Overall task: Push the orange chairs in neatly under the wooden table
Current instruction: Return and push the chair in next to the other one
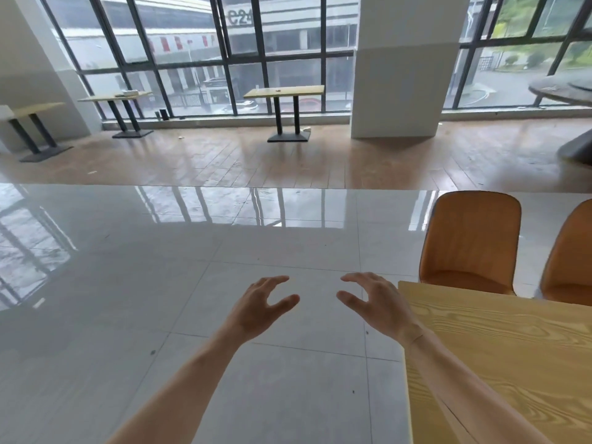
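The wooden table [519, 354] with pale grain fills the lower right; its left edge runs down beside my right forearm. Two orange chairs stand at its far side. One orange chair [471, 241] shows its full back and seat, the seat front touching the table's far edge. The second orange chair [573, 261] is cut off by the right border. My left hand [262, 306] and my right hand [374, 299] hover over the grey floor left of the table, fingers spread and curved, holding nothing and touching neither chair.
Glossy grey tiles [160, 283] stretch left and ahead, then a brown wooden floor. Small pedestal tables [285, 91] stand by the tall windows. A white pillar [400, 65] rises at the back right. A round dark table [567, 88] sits at the far right.
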The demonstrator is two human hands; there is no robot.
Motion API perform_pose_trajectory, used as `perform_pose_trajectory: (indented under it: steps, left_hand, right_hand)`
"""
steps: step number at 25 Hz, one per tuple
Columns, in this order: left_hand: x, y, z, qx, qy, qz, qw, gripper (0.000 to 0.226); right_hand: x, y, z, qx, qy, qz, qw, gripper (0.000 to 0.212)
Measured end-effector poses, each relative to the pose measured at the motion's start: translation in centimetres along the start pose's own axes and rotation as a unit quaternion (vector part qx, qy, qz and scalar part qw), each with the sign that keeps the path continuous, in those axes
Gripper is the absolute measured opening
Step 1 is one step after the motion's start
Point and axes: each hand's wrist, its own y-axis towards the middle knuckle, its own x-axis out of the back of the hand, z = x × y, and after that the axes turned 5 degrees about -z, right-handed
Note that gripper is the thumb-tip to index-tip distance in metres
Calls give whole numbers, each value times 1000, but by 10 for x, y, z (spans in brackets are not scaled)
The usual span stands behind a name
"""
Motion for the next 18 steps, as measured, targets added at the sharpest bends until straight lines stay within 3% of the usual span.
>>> perform_pose_trajectory:
  steps: [7,11,18]
  left_hand:
    - [-5,148,53,-2,-44,15,999,57]
    - [3,255,85,-15,-59,59,996,55]
    - [-15,424,90,-59,-56,119,990,51]
  right_hand:
    - [-28,133,-27,-36,-25,16,999,47]
    - [-34,231,-36,-71,-43,17,996,46]
    - [-33,346,-80,-162,-37,8,986,44]
